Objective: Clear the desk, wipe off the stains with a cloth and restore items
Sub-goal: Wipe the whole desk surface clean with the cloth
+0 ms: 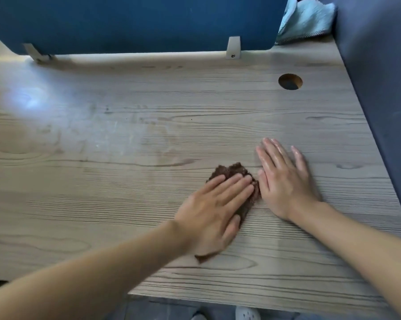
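A wood-grain desk [125, 181] fills the view. My left hand [214, 211] lies flat with straight fingers on a dark brown cloth [233, 170], pressing it onto the desk right of centre. The cloth shows beyond the fingertips, beside the thumb and under the wrist. My right hand [283, 179] rests flat on the bare desk just right of the cloth, fingers spread and holding nothing. Faint smears [84, 139] mark the desk surface at the left middle.
A blue partition [137, 21] stands along the desk's back edge on two brackets [233, 47]. A grey-blue panel [379, 88] bounds the right side. A light blue towel [308, 19] lies at the back right corner. Cable holes [290, 81] sit near the back.
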Demonstrator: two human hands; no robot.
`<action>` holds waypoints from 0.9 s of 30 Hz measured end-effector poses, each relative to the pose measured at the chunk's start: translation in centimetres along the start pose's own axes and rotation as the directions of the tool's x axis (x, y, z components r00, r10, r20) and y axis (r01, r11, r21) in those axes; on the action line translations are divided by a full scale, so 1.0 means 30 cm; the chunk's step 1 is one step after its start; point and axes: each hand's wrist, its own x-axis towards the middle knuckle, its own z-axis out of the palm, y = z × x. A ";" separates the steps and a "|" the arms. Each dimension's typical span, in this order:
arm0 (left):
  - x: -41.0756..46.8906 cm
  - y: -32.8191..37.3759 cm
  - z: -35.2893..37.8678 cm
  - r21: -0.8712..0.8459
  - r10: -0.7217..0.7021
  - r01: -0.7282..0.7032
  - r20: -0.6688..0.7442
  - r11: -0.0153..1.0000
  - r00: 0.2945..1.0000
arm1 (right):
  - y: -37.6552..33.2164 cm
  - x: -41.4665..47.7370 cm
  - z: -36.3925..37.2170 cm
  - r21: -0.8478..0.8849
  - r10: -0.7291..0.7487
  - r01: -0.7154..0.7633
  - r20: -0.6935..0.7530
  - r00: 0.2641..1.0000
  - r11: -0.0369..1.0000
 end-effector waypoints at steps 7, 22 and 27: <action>0.101 -0.049 -0.001 -0.009 -0.495 0.496 -0.075 0.869 0.866 | 0.007 0.003 0.011 -0.004 0.006 -0.006 0.011 1.000 1.000; -0.176 0.197 0.046 0.012 -0.366 0.368 -0.090 0.930 0.926 | -0.194 -0.206 -0.026 0.012 -0.087 0.086 0.071 0.994 0.996; -0.236 0.075 0.025 0.005 -0.216 0.217 -0.051 0.976 0.975 | -0.203 -0.209 -0.037 -0.006 -0.092 0.093 0.069 0.993 0.996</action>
